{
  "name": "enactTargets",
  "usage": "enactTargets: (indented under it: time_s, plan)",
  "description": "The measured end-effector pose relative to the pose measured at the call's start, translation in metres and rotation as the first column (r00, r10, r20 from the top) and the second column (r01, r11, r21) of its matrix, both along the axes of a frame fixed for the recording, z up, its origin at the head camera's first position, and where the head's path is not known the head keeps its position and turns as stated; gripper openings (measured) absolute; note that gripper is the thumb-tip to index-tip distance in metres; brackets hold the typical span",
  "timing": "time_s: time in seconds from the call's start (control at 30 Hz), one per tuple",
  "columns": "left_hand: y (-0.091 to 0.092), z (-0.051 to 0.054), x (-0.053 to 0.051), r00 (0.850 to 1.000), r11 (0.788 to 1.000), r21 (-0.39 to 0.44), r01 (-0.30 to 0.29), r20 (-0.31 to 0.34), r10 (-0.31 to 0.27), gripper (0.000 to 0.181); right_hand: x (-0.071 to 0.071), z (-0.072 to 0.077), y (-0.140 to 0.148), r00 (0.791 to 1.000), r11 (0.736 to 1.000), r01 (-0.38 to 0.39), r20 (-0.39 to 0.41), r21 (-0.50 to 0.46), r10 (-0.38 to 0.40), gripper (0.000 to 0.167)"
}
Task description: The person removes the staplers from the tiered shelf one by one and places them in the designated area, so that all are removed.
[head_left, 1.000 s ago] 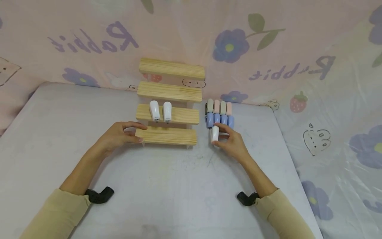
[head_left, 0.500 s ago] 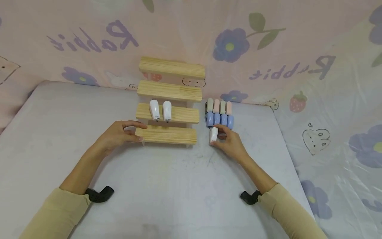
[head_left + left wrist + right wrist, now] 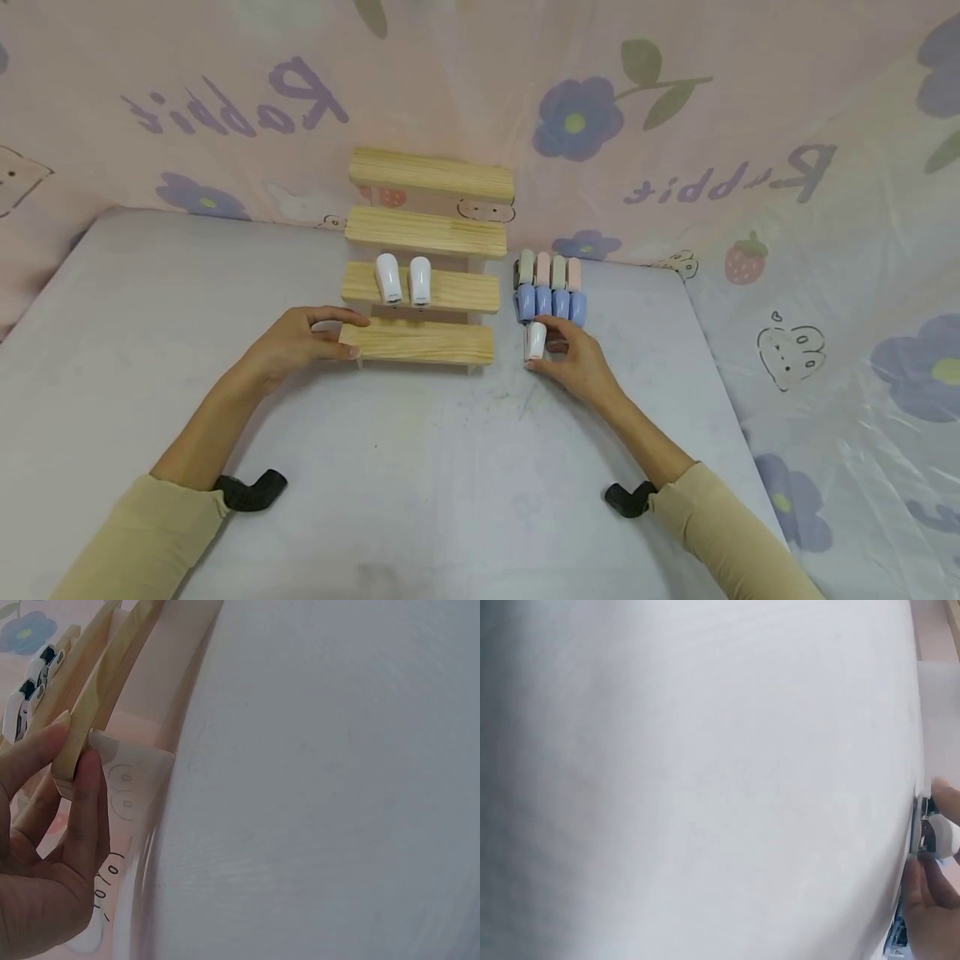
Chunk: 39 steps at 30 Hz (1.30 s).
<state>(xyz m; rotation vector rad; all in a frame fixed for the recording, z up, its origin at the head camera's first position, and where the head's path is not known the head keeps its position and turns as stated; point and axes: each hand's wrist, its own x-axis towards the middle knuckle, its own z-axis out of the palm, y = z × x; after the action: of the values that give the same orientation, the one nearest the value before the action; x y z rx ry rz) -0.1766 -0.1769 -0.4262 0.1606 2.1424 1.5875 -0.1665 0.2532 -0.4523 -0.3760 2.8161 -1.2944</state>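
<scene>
My left hand pinches the left end of the lowest board of a stepped wooden shelf; in the left wrist view the thumb lies on one side of the board and fingers on the other. Between the thumb and fingers of my right hand is a small white stapler, low at the table, right of the shelf. The right wrist view shows that stapler only at its edge, partly covered by fingers. Two more white staplers, a left one and a right one, stand on the second board from the bottom.
Behind the right hand, several blue staplers stand in a row, with green and pink staplers behind them. The white table meets a patterned curtain at the back and right. Black wrist devices show at both sleeves.
My right hand has shifted slightly left and towards me with the white stapler, a little away from the blue row. My left hand has stayed on the shelf.
</scene>
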Motion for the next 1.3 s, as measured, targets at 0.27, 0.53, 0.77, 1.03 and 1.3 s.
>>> enactTargets:
  time_s: [0.27, 0.53, 0.77, 1.03, 1.3]
  plan:
    - [0.0, -0.002, 0.0, 1.0, 1.0, 0.009, -0.003, 0.004, 0.003, 0.056, 0.003, 0.008, 0.001, 0.999, 0.999, 0.043, -0.031, -0.005, -0.044, 0.064]
    - [0.0, -0.002, -0.001, 1.0, 1.0, 0.004, 0.001, 0.002, -0.001, 0.058, 0.0, 0.018, 0.002, 0.99, 0.996, 0.052, -0.125, -0.077, -0.062, 0.056]
    - [0.0, -0.001, 0.0, 1.0, 1.0, 0.003, 0.002, 0.005, -0.002, 0.058, -0.004, 0.023, -0.003, 0.981, 0.978, -0.033, -0.195, -0.206, -0.008, 0.054]
    - [-0.001, -0.003, 0.001, 1.0, 1.0, -0.002, 0.006, 0.005, -0.006, 0.058, -0.008, 0.029, -0.022, 0.963, 0.946, -0.151, -0.26, -0.286, 0.075, 0.049]
    - [-0.002, -0.003, 0.0, 1.0, 1.0, -0.003, 0.0, -0.002, 0.0, 0.057, -0.003, 0.054, -0.051, 0.957, 0.928, -0.217, -0.256, -0.302, 0.141, 0.048]
